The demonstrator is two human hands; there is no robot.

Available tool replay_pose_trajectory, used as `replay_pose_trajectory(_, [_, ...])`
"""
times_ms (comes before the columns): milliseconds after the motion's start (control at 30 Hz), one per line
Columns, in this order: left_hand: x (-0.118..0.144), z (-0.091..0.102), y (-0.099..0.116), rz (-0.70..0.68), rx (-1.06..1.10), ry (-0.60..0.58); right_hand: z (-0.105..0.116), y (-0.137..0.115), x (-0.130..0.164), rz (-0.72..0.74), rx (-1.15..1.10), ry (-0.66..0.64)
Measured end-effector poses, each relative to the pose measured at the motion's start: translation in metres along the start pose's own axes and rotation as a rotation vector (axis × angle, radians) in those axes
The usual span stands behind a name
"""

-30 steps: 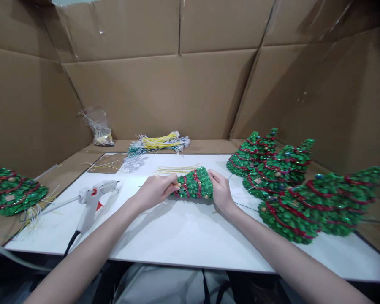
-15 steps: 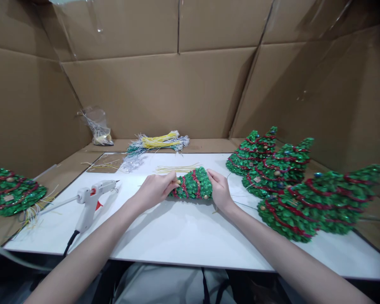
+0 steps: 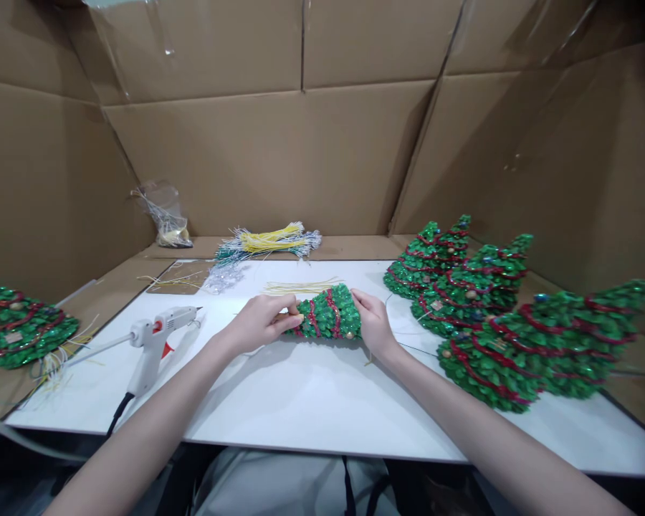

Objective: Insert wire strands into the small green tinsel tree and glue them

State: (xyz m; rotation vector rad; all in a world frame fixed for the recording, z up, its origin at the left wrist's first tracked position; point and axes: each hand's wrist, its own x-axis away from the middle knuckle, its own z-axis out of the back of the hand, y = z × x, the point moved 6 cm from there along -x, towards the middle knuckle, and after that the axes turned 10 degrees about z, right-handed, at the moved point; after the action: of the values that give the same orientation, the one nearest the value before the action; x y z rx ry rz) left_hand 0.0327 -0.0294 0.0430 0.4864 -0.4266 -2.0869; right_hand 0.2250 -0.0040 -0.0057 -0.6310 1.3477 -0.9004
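Over the white counter [image 3: 301,408], a garlanded Christmas tree [image 3: 327,313] is clamped between left hand [image 3: 263,322], its pinch just shifted at the narrow end, and steadying right hand [image 3: 376,326].

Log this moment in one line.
left grip: at narrow end of small tree | right grip: holding wide end | glue gun: on white board, unheld

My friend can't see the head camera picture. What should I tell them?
A left hand and a right hand hold a green tree with red garland over a white board. A glue gun is at left, more decorated trees at right.
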Motion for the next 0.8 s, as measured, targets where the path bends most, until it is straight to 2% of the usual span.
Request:
replay_pose_trajectory(433, [0.0005, -0.0036, 0.0025, -0.042, -0.129, 0.022, -0.0026, 0.0097, 0.0017, -0.05, -0.071, 0.015])
replay_pose_trajectory(800, [-0.0006, -0.0051, 0.0006, -0.046, -0.127, 0.014, -0.0032, 0.0073, 0.0008, -0.077, -0.103, 0.023])
